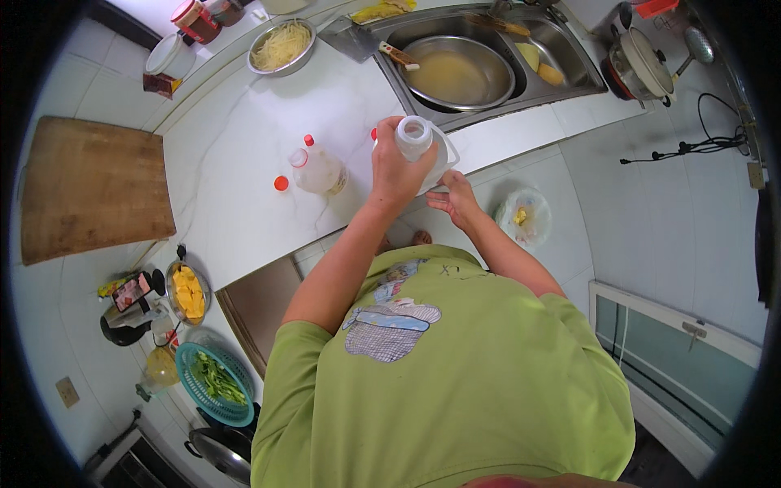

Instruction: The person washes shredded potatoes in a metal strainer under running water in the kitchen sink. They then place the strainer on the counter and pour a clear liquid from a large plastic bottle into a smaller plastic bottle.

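My left hand [393,161] is closed around a translucent plastic container [415,133] with a round open mouth, above the counter's front edge. Just beneath and beside it is a white plastic piece with a loop handle [453,149]; whether the two are joined cannot be told. My right hand [453,198] is at its lower edge, palm partly up, fingers apart. To the left, a clear plastic bottle [320,171] with a red neck ring stands uncapped on the white counter [244,152]. A red cap [281,183] lies beside it; another red cap [374,133] shows behind my left hand.
A metal basin of cloudy water [460,72] sits in the sink [534,91], a wooden-handled cleaver [354,39] at its left. Nearby is a bowl of pale shreds [282,47]. Left are a cutting board [97,189], orange chunks [188,293] and a teal basket [215,384]. A lined bin [523,216] stands below.
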A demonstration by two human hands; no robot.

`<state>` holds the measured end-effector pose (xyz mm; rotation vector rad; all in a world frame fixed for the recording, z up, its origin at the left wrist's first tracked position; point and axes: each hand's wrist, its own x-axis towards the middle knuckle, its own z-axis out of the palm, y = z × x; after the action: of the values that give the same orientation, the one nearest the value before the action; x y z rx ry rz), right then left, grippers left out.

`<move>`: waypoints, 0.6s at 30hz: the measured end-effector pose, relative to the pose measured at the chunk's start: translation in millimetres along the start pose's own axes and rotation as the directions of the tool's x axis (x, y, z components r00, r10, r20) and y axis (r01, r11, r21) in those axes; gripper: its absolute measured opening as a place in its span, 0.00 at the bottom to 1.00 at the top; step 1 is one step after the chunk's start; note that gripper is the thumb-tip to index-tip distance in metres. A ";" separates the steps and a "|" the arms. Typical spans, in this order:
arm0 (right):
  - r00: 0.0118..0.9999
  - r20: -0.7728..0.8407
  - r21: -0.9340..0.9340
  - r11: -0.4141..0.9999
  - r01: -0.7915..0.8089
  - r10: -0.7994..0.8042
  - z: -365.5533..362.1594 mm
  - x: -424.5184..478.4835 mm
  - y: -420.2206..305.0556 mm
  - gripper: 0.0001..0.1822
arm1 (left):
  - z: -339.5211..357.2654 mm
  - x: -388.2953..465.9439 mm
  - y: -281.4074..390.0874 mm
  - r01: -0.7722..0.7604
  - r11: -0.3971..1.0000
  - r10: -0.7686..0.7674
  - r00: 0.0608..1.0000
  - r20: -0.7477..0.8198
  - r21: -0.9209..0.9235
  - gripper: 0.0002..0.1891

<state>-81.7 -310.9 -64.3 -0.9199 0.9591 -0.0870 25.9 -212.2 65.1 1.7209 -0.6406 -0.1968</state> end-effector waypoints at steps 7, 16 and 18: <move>0.990 -0.004 0.102 0.985 -0.140 0.141 0.3 6.8 6.5 0.22 | 3.5 -17.7 3.2 0.034 0.995 -0.042 0.995 -0.089 -0.091 0.25; 0.939 0.222 0.174 0.937 -0.304 0.264 -14.0 -18.6 3.1 0.31 | -1.2 -45.5 10.1 0.059 0.974 -0.081 0.992 -0.093 -0.218 0.26; 0.922 0.305 0.214 0.926 -0.312 0.240 -11.1 -27.9 -4.7 0.33 | -3.2 -46.7 8.2 0.095 0.955 -0.120 0.990 -0.072 -0.281 0.26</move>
<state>-105.1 -308.6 -45.1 -0.5285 0.7882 0.1525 -14.1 -186.5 64.0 1.4855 -0.4313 -0.2722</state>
